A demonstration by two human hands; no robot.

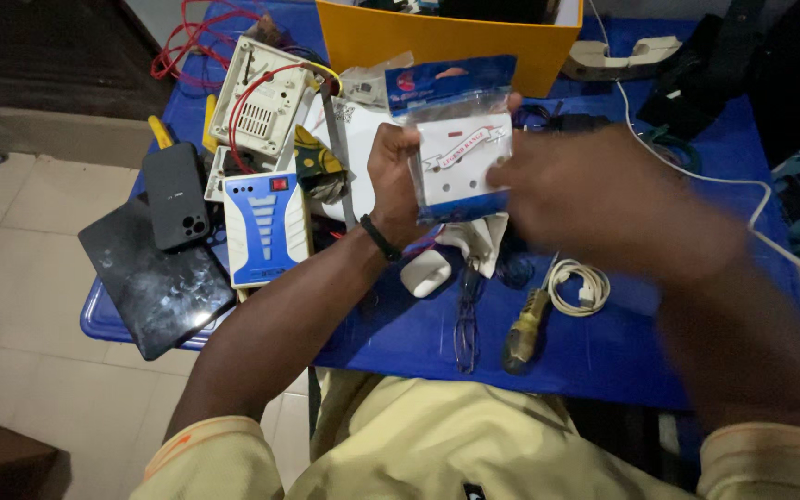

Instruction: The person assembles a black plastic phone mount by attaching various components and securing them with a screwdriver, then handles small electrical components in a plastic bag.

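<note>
Two hands over a blue table (604,356). Left hand (395,176): fingers closed on the left edge of a clear plastic packet (456,139) with a blue header card and a white switch plate inside, held upright above the table's middle. Right hand (604,199): blurred, at the packet's right edge; cannot tell whether its fingers grip. Left of the packet: blue-and-white box unit (266,227), open white casing with red wire (261,97), black phone (176,194), dark tablet (155,278). Near side: yellow-handled screwdriver (525,329), coiled white cable (578,287), spectacles (467,319). Far side: orange box (446,42).
</note>
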